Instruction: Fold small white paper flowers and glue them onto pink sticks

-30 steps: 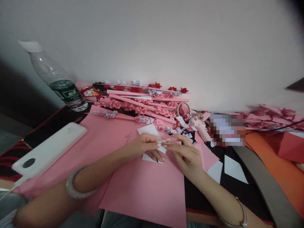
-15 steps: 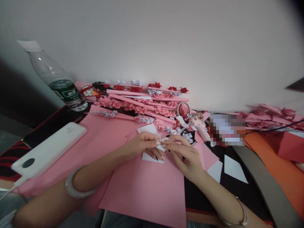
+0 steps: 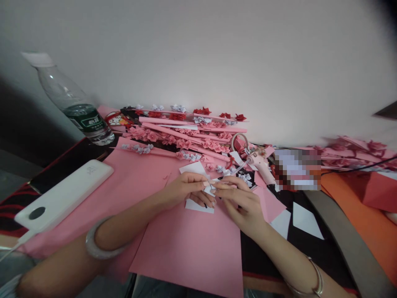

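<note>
A small pale piece (image 3: 211,186), which appears to be of folded paper although the fingers partly cover it, is held between the fingertips of both hands. By the left hand (image 3: 189,188) it is pinched narrowly with thumb and forefinger, while the other fingers are curled below. By the right hand (image 3: 245,200) it is gripped from the opposite side, also with a narrow pinch, and its remaining fingers are loosely bent. Beneath the left hand, white paper (image 3: 199,206) is seen lying on a pink sheet (image 3: 192,252), which is extended toward the near side of the hands. Beyond the hands, pink stems with paper flowers (image 3: 186,143) are heaped against the wall (image 3: 198,54). A pink glue gun (image 3: 263,166) is placed just beyond the right hand, and a loose white square (image 3: 307,221) is laid on the dark worktop (image 3: 310,258) to its right. To the left of the left hand, a white power bank (image 3: 66,194) is set, and farther beyond it a bottle (image 3: 85,116) is stood.
</note>
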`<state>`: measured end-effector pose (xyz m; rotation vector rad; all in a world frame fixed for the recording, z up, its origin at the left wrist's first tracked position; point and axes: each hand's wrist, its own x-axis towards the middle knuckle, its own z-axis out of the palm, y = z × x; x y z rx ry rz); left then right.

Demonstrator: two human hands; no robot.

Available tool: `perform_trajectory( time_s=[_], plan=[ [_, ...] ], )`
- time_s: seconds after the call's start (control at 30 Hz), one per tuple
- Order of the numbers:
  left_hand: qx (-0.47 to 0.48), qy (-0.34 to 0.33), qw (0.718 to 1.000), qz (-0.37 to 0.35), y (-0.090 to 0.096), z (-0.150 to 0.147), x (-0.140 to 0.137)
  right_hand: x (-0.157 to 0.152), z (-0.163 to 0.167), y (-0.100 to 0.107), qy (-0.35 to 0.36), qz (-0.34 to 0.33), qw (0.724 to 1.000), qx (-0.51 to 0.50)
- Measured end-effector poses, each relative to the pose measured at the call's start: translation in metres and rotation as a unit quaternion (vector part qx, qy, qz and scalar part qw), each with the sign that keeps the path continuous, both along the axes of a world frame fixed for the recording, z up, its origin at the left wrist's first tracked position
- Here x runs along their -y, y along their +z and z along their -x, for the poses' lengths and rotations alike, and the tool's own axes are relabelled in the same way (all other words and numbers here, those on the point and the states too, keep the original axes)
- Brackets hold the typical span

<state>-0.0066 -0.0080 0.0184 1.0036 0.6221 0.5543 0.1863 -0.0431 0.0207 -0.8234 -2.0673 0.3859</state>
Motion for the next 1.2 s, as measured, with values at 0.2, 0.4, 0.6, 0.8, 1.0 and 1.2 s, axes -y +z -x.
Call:
perform_trajectory(
  time_s=[0.2,0.4,0.6,0.8,1.0,1.2],
  plan=[
    [-0.001,0.003,1.0,0.007,-0.001,0.0,0.0,0.0,0.001,0.001,0.001,0.011,1.0,-0.006],
    [-0.011,0.005,1.0,-0.013,-0.002,0.0,0.0,0.0,0.0,0.0,0.003,0.019,1.0,-0.003],
    [-0.033,0.001,0.999,-0.039,0.0,0.001,0.001,0.0,-0.001,-0.004,0.008,0.031,0.999,0.004],
    [-0.053,0.006,0.997,-0.05,-0.001,0.0,0.001,0.002,-0.001,-0.002,0.018,0.055,0.998,0.007],
    [-0.054,0.023,0.994,-0.087,-0.004,-0.001,0.001,0.007,-0.002,-0.004,-0.12,0.106,0.983,-0.096],
    [-0.05,0.003,0.993,-0.104,-0.002,-0.004,0.006,0.007,0.002,-0.012,-0.072,0.267,0.959,-0.061]
  ],
)
